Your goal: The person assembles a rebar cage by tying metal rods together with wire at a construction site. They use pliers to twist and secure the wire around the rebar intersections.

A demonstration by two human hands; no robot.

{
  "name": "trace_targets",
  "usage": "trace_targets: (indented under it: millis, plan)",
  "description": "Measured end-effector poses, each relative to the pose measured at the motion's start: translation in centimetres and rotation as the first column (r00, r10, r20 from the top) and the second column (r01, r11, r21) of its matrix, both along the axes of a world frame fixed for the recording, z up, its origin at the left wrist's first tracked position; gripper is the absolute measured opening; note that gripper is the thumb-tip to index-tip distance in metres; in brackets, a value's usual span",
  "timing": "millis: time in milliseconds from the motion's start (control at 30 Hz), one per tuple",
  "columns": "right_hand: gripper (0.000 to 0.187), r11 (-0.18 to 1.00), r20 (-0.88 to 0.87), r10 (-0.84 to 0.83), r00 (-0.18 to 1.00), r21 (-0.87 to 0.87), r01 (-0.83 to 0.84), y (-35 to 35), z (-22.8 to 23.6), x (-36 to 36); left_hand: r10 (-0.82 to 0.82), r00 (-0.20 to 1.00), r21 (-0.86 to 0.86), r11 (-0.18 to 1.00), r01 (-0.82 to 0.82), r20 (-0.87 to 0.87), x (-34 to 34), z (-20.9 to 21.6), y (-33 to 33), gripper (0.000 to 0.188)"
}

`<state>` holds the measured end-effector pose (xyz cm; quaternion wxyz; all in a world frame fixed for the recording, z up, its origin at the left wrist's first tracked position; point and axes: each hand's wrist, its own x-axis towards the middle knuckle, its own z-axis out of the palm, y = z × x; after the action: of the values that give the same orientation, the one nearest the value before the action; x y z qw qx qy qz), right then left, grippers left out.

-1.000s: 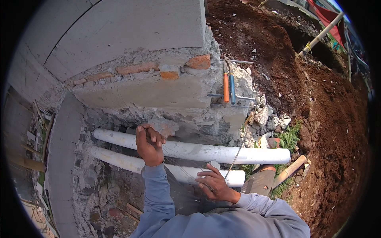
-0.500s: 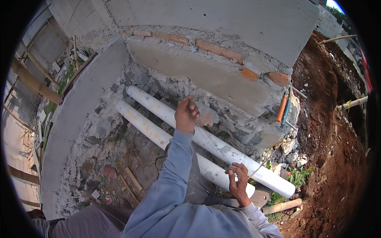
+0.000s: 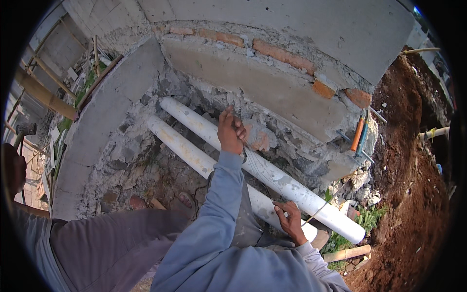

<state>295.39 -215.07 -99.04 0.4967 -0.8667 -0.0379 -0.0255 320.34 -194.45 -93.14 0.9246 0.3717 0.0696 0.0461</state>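
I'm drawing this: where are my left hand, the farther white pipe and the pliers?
Left hand (image 3: 230,137): head view, middle of the hand.
Farther white pipe (image 3: 283,183): head view, middle stretch.
Pliers (image 3: 358,134): head view, orange handle.

Broken concrete ledge (image 3: 373,137), pliers (image 3: 358,134) on it, reddish-brown ground (image 3: 406,194), bamboo pole (image 3: 346,254) on it

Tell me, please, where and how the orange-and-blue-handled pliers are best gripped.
Probably around the orange handle and blue handle together, coming from the person's side with the nearer right hand: both lie side by side, their free ends toward the person.
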Motion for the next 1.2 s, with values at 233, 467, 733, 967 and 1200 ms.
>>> trace_targets:
  millis: [233,467,733,967,1200]
  plan:
    - [0.028,0.895,-0.224,-0.066,0.972,0.417,0.157,-1.2,-1.2,-2.3,-0.014,1.0,-0.1,0.995,0.014,-0.004,0.2,-0.2,-0.1,0.033]
    - [0.032,0.706,-0.299,-0.035,0.953,0.668,0.235,-1.6,0.2,-3.0,-0.21,0.978,0.17,0.963,0.207,-0.001,-1.2,2.1,-2.7,0.052]
    - [0.03,0.532,-0.34,0.019,0.94,0.8,0.278,-1.3,0.9,-2.2,-0.513,0.857,0.31,0.808,0.501,-0.047,-4.7,1.8,-4.8,0.048]
    - [0.024,0.697,-0.244,0.039,0.969,0.701,0.148,-2.7,0.3,-1.8,-0.338,0.935,0.094,0.933,0.348,-0.113,-12.1,0.0,-5.8,0.041]
    - [0.039,0.702,-0.307,0.369,0.877,0.71,-0.047,-6.0,4.8,0.3,-0.303,0.936,0.142,0.933,0.329,-0.181,-17.0,-0.5,-4.7,0.044]
